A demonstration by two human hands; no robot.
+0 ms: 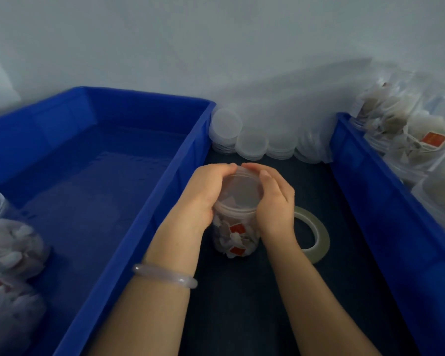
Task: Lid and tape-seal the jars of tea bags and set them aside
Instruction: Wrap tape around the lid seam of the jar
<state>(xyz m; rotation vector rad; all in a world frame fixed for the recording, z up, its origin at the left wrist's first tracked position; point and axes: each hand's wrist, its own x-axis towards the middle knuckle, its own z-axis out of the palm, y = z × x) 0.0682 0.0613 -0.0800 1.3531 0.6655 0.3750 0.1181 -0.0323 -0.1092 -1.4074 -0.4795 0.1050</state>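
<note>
A clear plastic jar [242, 220] stands upright on the dark table top [242, 317], in the lane between two blue crates, and it is packed with pale tea bags [230, 240] whose red tags show through the wall. A translucent lid [242, 194] sits on its mouth. The left hand [207, 192] grips the lid's left edge and the right hand [275, 200] grips its right edge. Both sets of fingers are curled close together round the rim, and their tips almost meet at the far side. How the thumbs lie cannot be told. A pale bracelet [165, 276] circles the left wrist. Just right of the jar, partly hidden behind the right wrist, a roll of clear tape [323, 237] lies flat on the table top. Farther back, against the wall [216, 47], several stacks of spare lids [252, 143] stand side by side between the crates. The left crate [149, 201] is wide and shallow, and at its near left corner it holds filled jars [13, 246] lying on their sides, blurred at the frame's edge. The right crate [370, 191] holds more jars of tea bags [406, 134] crowded together, one with a red tag facing the camera. Whether these carry lids cannot be told.
</note>
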